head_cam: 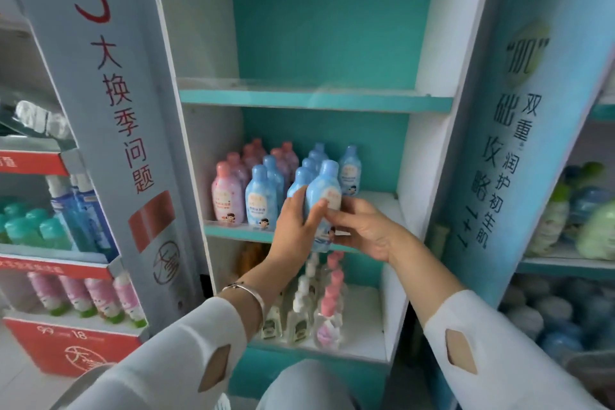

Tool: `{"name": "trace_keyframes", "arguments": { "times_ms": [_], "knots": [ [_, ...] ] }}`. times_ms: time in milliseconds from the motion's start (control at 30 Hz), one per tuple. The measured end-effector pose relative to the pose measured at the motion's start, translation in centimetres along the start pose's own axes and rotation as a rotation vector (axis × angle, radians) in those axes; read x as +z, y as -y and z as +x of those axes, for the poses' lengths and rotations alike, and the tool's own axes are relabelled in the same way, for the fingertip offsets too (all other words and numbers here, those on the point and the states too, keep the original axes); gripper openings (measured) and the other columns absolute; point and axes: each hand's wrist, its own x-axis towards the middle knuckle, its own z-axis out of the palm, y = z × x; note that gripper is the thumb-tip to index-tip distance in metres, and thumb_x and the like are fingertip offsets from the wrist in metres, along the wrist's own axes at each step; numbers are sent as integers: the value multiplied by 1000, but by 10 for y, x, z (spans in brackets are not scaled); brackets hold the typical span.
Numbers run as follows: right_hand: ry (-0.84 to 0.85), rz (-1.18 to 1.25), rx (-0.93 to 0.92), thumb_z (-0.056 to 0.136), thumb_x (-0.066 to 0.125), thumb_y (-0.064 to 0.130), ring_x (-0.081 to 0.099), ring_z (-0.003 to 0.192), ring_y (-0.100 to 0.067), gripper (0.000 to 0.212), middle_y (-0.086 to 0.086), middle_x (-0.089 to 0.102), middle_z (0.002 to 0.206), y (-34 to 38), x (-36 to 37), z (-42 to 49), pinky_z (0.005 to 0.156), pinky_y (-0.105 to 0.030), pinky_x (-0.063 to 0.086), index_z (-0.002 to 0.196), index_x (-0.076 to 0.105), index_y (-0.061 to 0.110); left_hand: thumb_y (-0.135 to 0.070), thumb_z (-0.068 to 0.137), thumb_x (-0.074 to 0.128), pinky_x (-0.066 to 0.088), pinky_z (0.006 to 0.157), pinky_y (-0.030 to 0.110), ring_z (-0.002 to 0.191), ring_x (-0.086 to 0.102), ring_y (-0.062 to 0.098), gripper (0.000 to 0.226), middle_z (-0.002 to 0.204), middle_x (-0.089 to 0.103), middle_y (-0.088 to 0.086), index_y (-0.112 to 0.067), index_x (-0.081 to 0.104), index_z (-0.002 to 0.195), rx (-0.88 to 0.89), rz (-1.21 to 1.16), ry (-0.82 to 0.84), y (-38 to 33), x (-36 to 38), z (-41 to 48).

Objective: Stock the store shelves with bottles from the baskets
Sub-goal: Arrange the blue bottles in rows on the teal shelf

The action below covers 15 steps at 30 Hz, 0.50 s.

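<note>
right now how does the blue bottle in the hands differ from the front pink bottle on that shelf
The blue bottle is pale blue with a blue cap; the pink bottle is pink with a pink cap. The blue bottle is held by the left hand and right hand near the shelf's front edge; the pink bottle stands free at the far left. Both are upright and share the same shape and label style.

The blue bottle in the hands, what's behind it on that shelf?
Behind the held blue bottle stand more blue bottles in rows toward the teal back wall, with pink bottles off to the left. The left hand and right hand cover the row's lower parts.
</note>
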Motion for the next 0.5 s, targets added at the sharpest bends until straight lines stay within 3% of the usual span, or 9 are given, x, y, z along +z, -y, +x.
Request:
{"name": "trace_keyframes", "arguments": {
  "times_ms": [100, 167, 267, 367, 500],
  "knots": [
    [-194, -112, -54, 84, 66, 6, 66, 78, -8, 33, 3, 66, 92, 3, -19, 2, 67, -26, 55, 114, 56, 14, -20, 98, 43, 37, 104, 28, 121, 49, 16, 43, 130, 53, 1, -13, 37, 140, -41, -33, 90, -5, 22, 12],
    [-370, -202, -84, 83, 70, 8, 65, 88, -14, 42, 0, 65, 100, 4, -32, 11, 80, -36, 56, 121, 52, 10, -8, 97, 38, 29, 112, 32, 133, 39, 21, 52, 143, 41, 6, -14, 25, 147, -72, 48, 155, -4, 36, 24],
    [-602, -383, -104, 75, 78, 18, 63, 98, -24, 47, -7, 65, 110, 2, -50, 32, 89, -46, 52, 113, 52, 12, 3, 93, 33, 32, 103, 26, 134, 35, 24, 61, 149, 30, 7, -14, 15, 149, -172, 176, 262, -8, 51, 38],
    [-685, -601, -73, 72, 81, 24, 61, 102, -26, 52, -6, 63, 110, 0, -64, 52, 80, -32, 48, 113, 52, 7, 2, 93, 33, 40, 93, 32, 120, 49, 30, 50, 134, 47, 11, -9, 27, 141, -211, 201, 315, -9, 65, 52],
    [-703, -765, -55, 73, 80, 29, 59, 106, -27, 57, -11, 62, 118, -3, -78, 76, 75, -26, 42, 117, 51, 6, 0, 96, 33, 38, 93, 26, 120, 49, 25, 50, 136, 46, 7, -12, 25, 143, -265, 149, 320, 4, 79, 75]
  ]
}}
